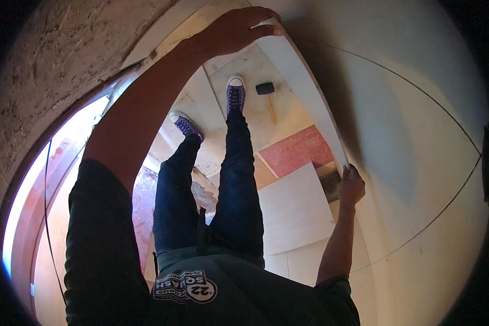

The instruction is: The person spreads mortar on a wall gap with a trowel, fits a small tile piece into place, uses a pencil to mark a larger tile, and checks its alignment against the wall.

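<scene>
A large white tile (pixel 301 73) is tilted close to the wall on the right, seen nearly edge-on. My left hand (pixel 250 26) grips its far corner, thumb and fingers on either side of the edge. My right hand (pixel 352 186) is closed round the near end of the same tile, lower in the view. Most of the tile's wall-facing side is hidden. A rubber mallet with a black head (pixel 265 88) and a wooden handle lies on the floor beyond my feet, touched by neither hand.
The wall (pixel 407 108) at right has large pale tiles with dark joints. On the floor lie a red rectangular panel (pixel 299 151) and a square white tile (pixel 293 212). A rough brown wall (pixel 49 70) and a bright opening (pixel 54 168) are at left. My shoes (pixel 234 95) stand mid-floor.
</scene>
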Demonstrator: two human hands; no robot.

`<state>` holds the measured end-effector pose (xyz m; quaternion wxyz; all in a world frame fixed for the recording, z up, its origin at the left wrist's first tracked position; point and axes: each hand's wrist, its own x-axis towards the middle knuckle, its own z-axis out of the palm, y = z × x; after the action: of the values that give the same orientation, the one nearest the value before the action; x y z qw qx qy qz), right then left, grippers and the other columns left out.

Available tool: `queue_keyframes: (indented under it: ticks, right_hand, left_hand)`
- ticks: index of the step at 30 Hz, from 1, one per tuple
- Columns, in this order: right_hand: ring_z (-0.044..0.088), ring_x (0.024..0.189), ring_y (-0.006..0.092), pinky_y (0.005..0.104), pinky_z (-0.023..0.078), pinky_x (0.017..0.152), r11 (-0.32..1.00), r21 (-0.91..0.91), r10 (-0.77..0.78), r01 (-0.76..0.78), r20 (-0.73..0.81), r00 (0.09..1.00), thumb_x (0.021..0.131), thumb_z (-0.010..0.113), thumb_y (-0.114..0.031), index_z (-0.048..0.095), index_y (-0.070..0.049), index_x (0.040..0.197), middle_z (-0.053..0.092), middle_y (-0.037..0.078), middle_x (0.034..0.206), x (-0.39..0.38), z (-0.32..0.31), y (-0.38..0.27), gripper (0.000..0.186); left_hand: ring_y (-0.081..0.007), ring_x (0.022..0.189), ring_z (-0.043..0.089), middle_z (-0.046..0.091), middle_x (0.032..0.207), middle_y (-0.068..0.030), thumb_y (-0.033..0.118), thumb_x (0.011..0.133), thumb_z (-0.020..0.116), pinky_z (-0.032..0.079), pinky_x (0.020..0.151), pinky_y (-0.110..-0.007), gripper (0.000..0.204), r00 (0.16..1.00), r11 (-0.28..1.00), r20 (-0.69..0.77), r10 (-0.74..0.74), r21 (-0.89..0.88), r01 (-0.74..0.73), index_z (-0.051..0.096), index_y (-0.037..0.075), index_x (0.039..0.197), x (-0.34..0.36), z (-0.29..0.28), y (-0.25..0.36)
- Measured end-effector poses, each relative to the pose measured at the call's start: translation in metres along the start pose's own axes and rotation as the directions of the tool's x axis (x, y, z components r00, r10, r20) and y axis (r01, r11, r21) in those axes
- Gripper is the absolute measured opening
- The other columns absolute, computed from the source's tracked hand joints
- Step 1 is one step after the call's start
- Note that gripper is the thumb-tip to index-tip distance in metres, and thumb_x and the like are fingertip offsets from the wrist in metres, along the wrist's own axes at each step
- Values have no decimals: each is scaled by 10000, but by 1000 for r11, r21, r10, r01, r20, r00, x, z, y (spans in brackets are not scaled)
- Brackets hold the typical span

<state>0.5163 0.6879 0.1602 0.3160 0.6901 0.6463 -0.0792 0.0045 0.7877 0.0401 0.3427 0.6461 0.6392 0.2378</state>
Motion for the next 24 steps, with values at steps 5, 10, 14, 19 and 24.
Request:
queue_keyframes:
  ticks: [5, 10, 14, 19, 24]
  right_hand:
    - [720, 932, 389, 524, 568, 778, 999, -20, -49, 48, -56, 997, 1009, 573, -428, 746, -181, 1148, 754, 149, 1025, 7, -12, -11, 332]
    - [708, 963, 412, 532, 564, 808, 999, 0, -38, 38, -50, 998, 1011, 565, -406, 722, -134, 1178, 739, 178, 1084, 23, -5, 14, 355]
    - [691, 1041, 414, 523, 555, 879, 998, -29, 55, -53, 96, 994, 1009, 559, -373, 684, -101, 1253, 706, 206, 1192, 23, -24, -4, 386]
    - [687, 1095, 388, 511, 545, 928, 993, 24, 116, -117, 42, 992, 1002, 568, -317, 589, -106, 1390, 681, 188, 1282, 13, -15, 1, 442]
    - [693, 1123, 343, 489, 544, 946, 972, 151, 173, -182, 72, 982, 994, 577, -267, 536, -119, 1454, 662, 174, 1338, -9, -32, -15, 484]
  left_hand:
    - [-332, 1263, 580, 590, 1395, -136, 501, 1021, 553, 463, 1078, -420, 494, 997, 997, 36, 68, -47, -66, 636, 106, 1306, 13, 2, -14]
    - [-342, 1210, 603, 595, 1348, -170, 517, 1009, 580, 484, 1046, -442, 554, 986, 992, -113, 122, 13, -122, 617, 74, 1339, 32, 18, 6]
    - [-315, 1132, 634, 582, 1362, -195, 557, 966, 638, 513, 998, -429, 646, 994, 983, -87, -60, -177, 44, 585, 64, 1379, 24, 16, 25]
    - [-353, 1140, 641, 644, 1262, -221, 609, 927, 657, 513, 999, -436, 695, 979, 964, -166, -120, -253, 75, 637, 13, 1285, 29, 20, 34]
    - [-379, 1159, 632, 659, 1220, -229, 679, 869, 677, 493, 1026, -446, 780, 955, 934, -178, -237, -312, 174, 654, -9, 1237, 30, 25, 42]
